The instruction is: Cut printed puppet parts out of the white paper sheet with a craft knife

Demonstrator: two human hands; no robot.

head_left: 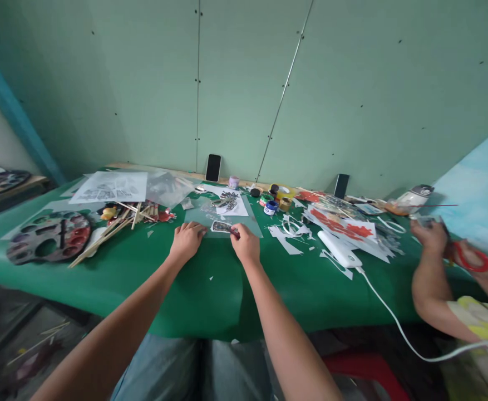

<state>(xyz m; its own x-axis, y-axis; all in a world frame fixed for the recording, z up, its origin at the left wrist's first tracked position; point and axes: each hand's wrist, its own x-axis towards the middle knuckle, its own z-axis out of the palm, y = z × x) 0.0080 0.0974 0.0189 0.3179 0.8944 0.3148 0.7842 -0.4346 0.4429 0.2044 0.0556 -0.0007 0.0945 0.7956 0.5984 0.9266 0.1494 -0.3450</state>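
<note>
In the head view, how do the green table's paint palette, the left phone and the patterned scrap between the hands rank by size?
1. Paint palette
2. Left phone
3. Patterned scrap

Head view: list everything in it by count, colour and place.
Tabletop: one, green, middle
Wall: one, pale green, behind
Paint palettes: two, multicoloured, left
Wooden sticks: many, tan, left
Large printed sheet: one, white and grey, back left
Smartphones: two, dark, leaning at back
Paint jars: several, mixed colours, back centre
Painted sheet: one, white and red, right
Paper scraps: many, white, mostly right of centre
Corded device: one, white, right
Scissors: one, red handles, far right
Co-worker's hands: two, bare, right edge
Seat: one, red, below table, right
Translucent sheet: one, pale, centre
Cutout: one, black and white, between own hands
Small clutter: many, mixed colours, back right
Jeans: one pair, blue, bottom
Left hand: one, bare, left of cutout
Right hand: one, bare, right of cutout, gripping dark item
</note>
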